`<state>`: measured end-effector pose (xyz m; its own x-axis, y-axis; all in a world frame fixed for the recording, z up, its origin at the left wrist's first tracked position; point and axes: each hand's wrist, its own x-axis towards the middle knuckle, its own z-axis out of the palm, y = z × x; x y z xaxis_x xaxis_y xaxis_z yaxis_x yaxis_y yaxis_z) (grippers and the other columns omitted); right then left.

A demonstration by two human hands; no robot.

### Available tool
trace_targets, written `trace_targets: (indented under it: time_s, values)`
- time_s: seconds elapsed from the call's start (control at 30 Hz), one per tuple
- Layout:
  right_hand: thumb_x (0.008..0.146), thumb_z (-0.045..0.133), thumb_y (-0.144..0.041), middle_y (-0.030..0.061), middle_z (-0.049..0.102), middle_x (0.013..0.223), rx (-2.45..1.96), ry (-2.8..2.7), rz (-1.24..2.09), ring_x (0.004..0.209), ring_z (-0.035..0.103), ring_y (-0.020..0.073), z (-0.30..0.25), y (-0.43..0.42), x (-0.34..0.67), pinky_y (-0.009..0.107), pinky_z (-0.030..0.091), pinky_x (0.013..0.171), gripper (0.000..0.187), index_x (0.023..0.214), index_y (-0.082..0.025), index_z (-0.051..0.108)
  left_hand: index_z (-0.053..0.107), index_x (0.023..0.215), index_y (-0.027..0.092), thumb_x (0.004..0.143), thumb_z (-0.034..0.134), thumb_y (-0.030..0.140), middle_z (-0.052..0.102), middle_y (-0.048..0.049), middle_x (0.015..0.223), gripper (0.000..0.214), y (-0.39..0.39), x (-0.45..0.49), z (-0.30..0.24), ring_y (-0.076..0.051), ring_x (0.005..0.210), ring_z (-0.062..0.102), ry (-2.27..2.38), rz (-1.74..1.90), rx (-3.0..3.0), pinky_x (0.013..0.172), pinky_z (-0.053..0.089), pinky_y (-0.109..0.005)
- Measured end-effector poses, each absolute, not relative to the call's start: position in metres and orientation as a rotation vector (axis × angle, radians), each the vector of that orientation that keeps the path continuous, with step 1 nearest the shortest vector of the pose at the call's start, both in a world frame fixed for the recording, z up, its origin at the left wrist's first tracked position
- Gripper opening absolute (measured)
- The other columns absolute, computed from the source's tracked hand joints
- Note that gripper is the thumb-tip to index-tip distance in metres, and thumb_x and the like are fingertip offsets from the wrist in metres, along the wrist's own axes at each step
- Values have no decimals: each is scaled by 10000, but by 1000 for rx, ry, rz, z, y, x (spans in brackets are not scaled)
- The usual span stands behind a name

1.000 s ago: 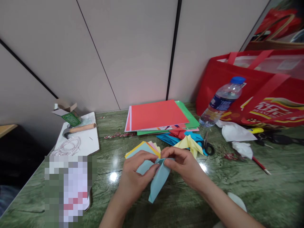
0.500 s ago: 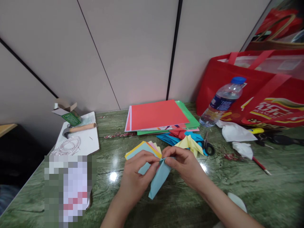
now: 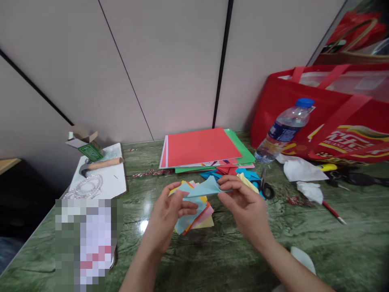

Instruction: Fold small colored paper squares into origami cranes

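Both my hands hold a folded light blue paper piece [image 3: 204, 188] above the green marble table [image 3: 212, 259]. My left hand [image 3: 168, 215] pinches its left end with thumb and fingers. My right hand [image 3: 246, 207] pinches its right end. The piece lies nearly flat between them. Under it a small stack of coloured paper squares [image 3: 196, 217] rests on the table. Just behind my right hand lie folded yellow [image 3: 247, 182], blue and red paper pieces.
A stack of large coloured sheets [image 3: 203, 149] lies at the back, red on top. Scissors [image 3: 265, 185], a water bottle [image 3: 284, 129], crumpled tissues [image 3: 300, 169] and a red bag [image 3: 328, 109] are at the right. A hammer [image 3: 100, 165], beads [image 3: 86, 187] and a small box [image 3: 83, 144] lie at the left.
Both hands lifted the blue piece up and away from me and turned it from hanging downward to nearly flat. The stack of squares beneath is now uncovered.
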<state>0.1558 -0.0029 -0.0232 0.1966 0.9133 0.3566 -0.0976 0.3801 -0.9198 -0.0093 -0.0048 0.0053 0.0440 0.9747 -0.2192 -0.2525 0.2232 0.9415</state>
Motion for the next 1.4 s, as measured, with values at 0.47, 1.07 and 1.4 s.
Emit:
trace_targets:
  time_s: [0.47,1.07,1.4]
  values:
    - [699,686,-278,92,536,1101,-892,-1143,1201,968,558,222,-25,-2,152,339,489,755,127,754,-206,597,570,750,169,641,720,150,679,-1,908,186,-5,-4,-3,-126,741,660,1076,1334,839,733,531,-264]
    - [696,687,-259,46,578,952,-872,-1219,1220,883,582,179,-27,-5,150,289,532,727,164,860,-248,685,650,830,137,629,714,182,723,-22,709,217,-9,0,7,-171,586,671,1295,1136,967,603,557,-284]
    - [701,673,-210,19,610,840,-930,-1250,1213,742,584,152,-26,-5,151,261,514,629,180,869,-269,703,610,762,147,632,708,196,705,-24,606,170,-7,-5,5,-156,561,659,1255,1024,1069,530,511,-217]
